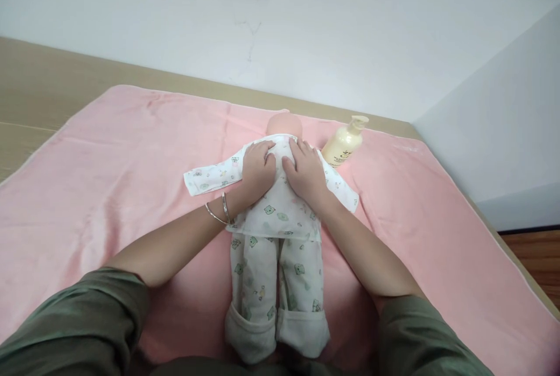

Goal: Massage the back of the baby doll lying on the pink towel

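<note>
A doll [284,125] lies on a pink cloth, its bald head pointing away from me. It wears a white patterned top [280,212] with both sleeves spread out, and matching trousers [258,282] with turned-up cuffs. My left hand [259,169] rests flat on the left side of the top's upper part. Opposite it, my right hand [308,173] lies on the right side, fingers spread over the fabric. Neither hand grips anything. The doll's face cannot be seen.
A pale yellow pump bottle [343,143] stands on the pink cloth [166,148], just beyond the doll's right-hand sleeve in view. The cloth covers a wooden surface [48,81]. White walls [350,31] rise behind and at the right.
</note>
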Demonstrator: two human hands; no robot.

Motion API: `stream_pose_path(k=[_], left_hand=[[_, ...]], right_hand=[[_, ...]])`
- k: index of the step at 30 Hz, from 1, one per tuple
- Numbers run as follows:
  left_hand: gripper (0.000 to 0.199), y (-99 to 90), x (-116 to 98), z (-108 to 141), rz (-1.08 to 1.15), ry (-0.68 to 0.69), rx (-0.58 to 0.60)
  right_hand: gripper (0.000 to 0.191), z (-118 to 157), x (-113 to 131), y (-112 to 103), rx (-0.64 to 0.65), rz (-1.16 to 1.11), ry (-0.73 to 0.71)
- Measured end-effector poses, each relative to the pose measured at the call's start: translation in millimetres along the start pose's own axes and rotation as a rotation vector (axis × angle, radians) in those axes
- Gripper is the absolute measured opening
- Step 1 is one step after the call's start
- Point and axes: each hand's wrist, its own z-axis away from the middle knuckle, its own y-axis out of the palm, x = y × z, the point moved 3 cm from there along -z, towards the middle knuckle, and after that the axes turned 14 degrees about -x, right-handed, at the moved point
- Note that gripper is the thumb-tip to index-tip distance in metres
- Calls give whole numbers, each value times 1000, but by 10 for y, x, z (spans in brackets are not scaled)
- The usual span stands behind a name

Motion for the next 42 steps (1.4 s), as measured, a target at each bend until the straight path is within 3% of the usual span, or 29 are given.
stream_pose_path(k=[3, 6, 9, 12, 14, 17, 21, 24, 28, 34, 42], left_hand=[[37, -12, -10, -2, 2, -43, 9], [34, -27, -48, -9, -11, -49, 37], [35, -26, -95, -3, -54, 53, 64], [37, -12, -105, 20, -95, 154, 52], [37, -4, -87, 33, -93, 164, 35], [39, -4, -48, 34, -77, 97, 22], [41, -21, -27, 12, -64, 9, 19], [39, -18, -45, 0, -72, 51, 20], [41, 2, -95, 51, -150, 161, 56], [45, -47, -200, 238, -152, 267, 89], [35, -16, -18, -89, -206, 109, 136]], right_hand=[[59, 210, 218, -37, -57, 61, -83], [58, 324, 351, -45, -26, 45, -178], [58, 196, 244, -15, 39, -17, -172], [57, -42, 16, 16, 71, -77, -67], [58, -123, -70, 16, 59, -78, 3], [60, -26, 10, -13, 21, -18, 35], [59, 227, 285, -44, 7, -28, -137], [61, 197, 283, -21, 94, -130, -252], [63, -21, 31, 17, 143, -179, -196], [75, -80, -133, 19, 49, -114, 89], [59, 266, 230, -185, -35, 50, -69]])
